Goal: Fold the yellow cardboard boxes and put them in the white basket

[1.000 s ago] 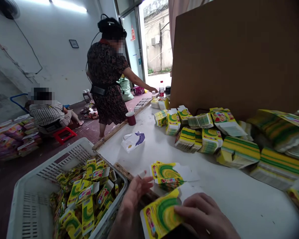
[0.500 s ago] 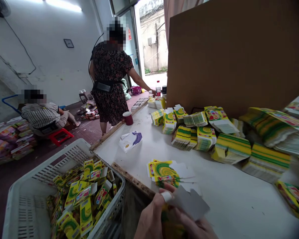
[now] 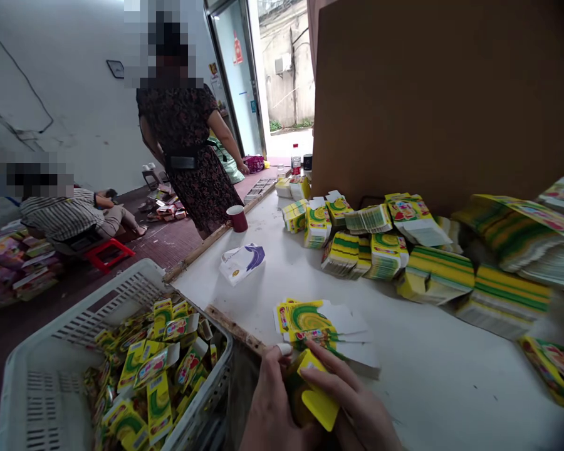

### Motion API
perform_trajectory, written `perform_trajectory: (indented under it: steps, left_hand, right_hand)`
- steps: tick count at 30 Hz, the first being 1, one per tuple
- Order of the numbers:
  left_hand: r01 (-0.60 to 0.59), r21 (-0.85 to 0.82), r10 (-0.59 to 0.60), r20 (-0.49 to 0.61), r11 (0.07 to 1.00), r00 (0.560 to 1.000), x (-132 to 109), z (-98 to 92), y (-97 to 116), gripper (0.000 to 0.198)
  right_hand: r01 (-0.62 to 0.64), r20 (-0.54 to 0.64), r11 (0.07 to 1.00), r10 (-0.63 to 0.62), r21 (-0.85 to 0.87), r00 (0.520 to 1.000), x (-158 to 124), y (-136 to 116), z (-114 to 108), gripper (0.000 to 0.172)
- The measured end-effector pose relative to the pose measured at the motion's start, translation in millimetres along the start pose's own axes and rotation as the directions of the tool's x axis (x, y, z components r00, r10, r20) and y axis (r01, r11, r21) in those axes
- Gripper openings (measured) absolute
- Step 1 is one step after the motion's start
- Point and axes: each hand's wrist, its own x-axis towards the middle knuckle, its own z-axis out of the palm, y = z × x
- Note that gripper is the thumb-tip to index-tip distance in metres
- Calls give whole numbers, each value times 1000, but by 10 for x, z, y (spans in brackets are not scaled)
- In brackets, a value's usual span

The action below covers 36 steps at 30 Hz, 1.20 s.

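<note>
Between my two hands is a small yellow and green carton (image 3: 320, 401), its yellow flap turned toward me. My left hand (image 3: 270, 401) is wrapped round its left side, with a white covering on one finger. From the right, my right hand (image 3: 357, 401) presses its fingers on the carton near the flap. The lower part of the carton is hidden by my hands. Just beyond my fingers a small pile of flat yellow cartons (image 3: 305, 318) with white flaps lies on the white table (image 3: 432, 363).
To the left stands a white plastic crate (image 3: 37, 341) holding many yellow cartons. Bundles of flat cartons (image 3: 437, 275) line the back beside a brown board (image 3: 442, 94). A tissue pack (image 3: 242, 263) and a maroon mug (image 3: 237, 218) stand near the table's edge. Two people are beyond.
The carton in my hands has turned, so a yellow flap shows where a grey-white one was. The standing person has drawn an arm back from the table and shifted left.
</note>
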Motion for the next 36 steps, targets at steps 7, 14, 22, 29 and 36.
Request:
perform_trajectory:
  steps: [7, 14, 22, 29, 36]
  left_hand:
    - [-79, 52, 68, 192, 995, 979, 77, -264, 18, 63]
    - [-128, 120, 75, 372, 984, 925, 131, -402, 224, 58]
    - [-45, 50, 22, 383, 998, 923, 176, -501, 282, 63]
    - [-194, 131, 173, 154, 972, 973, 86, -427, -70, 62]
    - [150, -71, -138, 153, 986, 979, 216, -423, -500, 80]
  right_hand:
    - [-45, 308, 981, 102, -187, 946, 73, -118, -245, 42]
    - [-71, 279, 982, 119, -175, 953, 82, -244, -350, 40]
    - [-114, 319, 989, 139, -97, 937, 52, -206, -230, 36]
    - [-416, 170, 909, 409, 9, 897, 184, -463, -182, 41]
    - [-226, 124, 967, 211, 122, 970, 174, -361, -160, 33]
